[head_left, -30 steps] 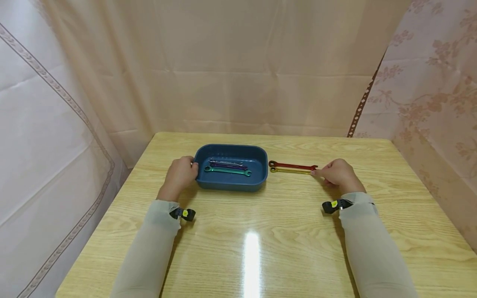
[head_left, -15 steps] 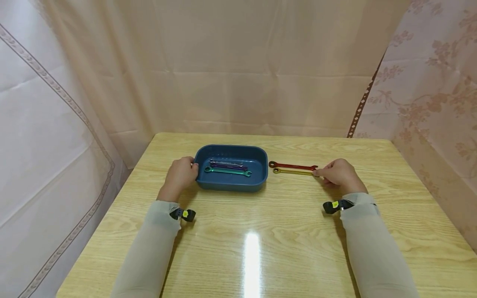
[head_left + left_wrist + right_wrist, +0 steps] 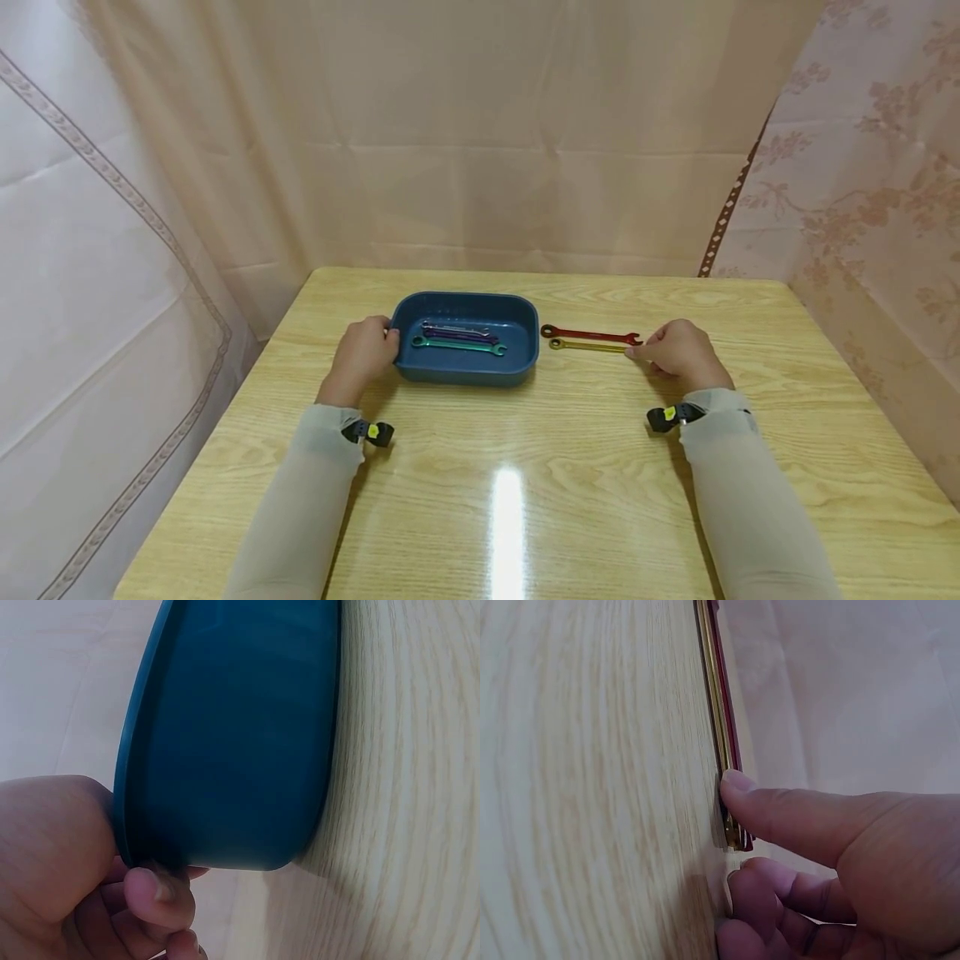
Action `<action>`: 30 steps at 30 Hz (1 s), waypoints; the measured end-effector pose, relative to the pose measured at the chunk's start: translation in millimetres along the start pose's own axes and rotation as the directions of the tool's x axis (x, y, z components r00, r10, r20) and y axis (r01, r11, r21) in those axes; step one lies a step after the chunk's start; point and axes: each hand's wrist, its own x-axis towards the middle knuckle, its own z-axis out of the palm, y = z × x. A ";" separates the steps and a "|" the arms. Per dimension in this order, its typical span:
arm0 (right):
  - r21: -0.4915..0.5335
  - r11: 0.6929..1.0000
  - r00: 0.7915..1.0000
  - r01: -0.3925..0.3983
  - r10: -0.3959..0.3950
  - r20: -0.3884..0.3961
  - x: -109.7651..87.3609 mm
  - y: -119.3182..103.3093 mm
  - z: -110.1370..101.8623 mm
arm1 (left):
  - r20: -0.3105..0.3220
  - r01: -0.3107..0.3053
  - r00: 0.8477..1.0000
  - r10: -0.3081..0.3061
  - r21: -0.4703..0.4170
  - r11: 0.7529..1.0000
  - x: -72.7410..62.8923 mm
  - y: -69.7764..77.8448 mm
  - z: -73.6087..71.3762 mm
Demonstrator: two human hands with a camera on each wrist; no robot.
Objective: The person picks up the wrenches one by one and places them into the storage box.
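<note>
With thumb and fingers, my left hand grips the left end of a blue tray. Inside the tray lie a silver wrench, a purple wrench and a green wrench, roughly parallel. Right of it, a red wrench and a yellow wrench rest side by side on the table. My right hand holds the yellow wrench at its right end. The thumb lies on that end in the right wrist view, with the curled fingers close by its tip.
The wooden table carries everything. Its far edge meets a beige curtain; patterned cloth hangs on both sides. A black strap device sits on my left wrist and another device on my right.
The yellow wrench has slid slightly right, away from the tray. My right hand moved a little right with it, then slightly back left along it. My left hand and the tray stay put.
</note>
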 end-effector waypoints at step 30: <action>-0.003 1.000 0.997 0.017 -0.017 0.070 2.7 0.9 -1.4 | 0.013 0.013 1.000 -0.013 -0.007 1.000 -1.0 1.2 -0.7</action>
